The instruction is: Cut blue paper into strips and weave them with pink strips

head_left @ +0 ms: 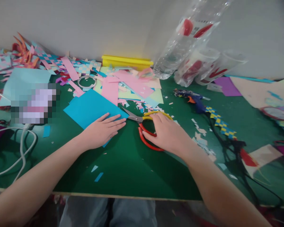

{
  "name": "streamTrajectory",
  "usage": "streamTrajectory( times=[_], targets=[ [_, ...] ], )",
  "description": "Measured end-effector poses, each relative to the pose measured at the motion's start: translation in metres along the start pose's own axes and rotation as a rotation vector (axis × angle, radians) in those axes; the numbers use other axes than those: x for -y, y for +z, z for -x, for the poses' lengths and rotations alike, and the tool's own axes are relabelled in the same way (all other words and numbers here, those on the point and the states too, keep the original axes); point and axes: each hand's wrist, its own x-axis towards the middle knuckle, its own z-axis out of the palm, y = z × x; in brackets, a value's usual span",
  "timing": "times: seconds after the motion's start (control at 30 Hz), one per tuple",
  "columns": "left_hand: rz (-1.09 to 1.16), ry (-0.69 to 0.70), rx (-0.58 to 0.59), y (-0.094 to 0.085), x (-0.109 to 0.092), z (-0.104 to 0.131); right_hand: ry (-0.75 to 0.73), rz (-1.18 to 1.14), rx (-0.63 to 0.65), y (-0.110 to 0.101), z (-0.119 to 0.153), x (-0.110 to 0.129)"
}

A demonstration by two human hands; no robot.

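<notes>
Left hand (105, 127): laid flat on the blue paper, fingers stretched out straight and palm down, not gripping
Right hand (168, 132): holding the scissors, with thumb in the red handle and fingers around the yellow handle
Scissors (136, 119): pointing left, with blades apart, right at the right corner of the blue paper; hard to tell about the corner being between the blades
Blue paper (90, 104): lying in front, under the left hand, with a corner toward the scissors
Table (132, 173): green, with little paper bits here and there
Pink paper (110, 90): behind the blue paper, on a messy pile
Yellow box (127, 62): long and thin, up against the wall
Bottle (171, 53): clear, leaning at the back, near some plastic cups (194, 67)
Glue gun (200, 105): blue with an orange trigger, to the right of the scissors
Checked strip (221, 123): yellow and blue, just beside the glue gun
White cord (22, 142): curling on the left side
</notes>
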Motion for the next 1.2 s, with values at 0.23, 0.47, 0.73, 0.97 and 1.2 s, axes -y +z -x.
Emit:
streamTrajectory(
  times=[0.23, 0.47, 0.73, 0.97, 1.2],
  targets=[
    [-0.010, -0.001, 0.031, 0.001, 0.001, 0.000, 0.072, 0.022, 0.085, 0.001, 0.001, -0.014],
    [-0.004, -0.005, -0.009, -0.002, 0.000, 0.002, 0.137, 0.034, 0.109, 0.001, -0.002, -0.027],
    [-0.014, -0.112, -0.047, -0.009, -0.004, 0.006, 0.226, 0.008, 0.002, -0.019, -0.001, -0.017],
    [0.047, -0.053, -0.059, -0.016, 0.003, 0.013, 0.240, 0.010, -0.111, -0.021, -0.002, -0.017],
    [0.007, -0.119, -0.137, -0.020, 0.000, 0.013, 0.208, 0.019, -0.097, -0.018, -0.003, -0.016]
  ],
)
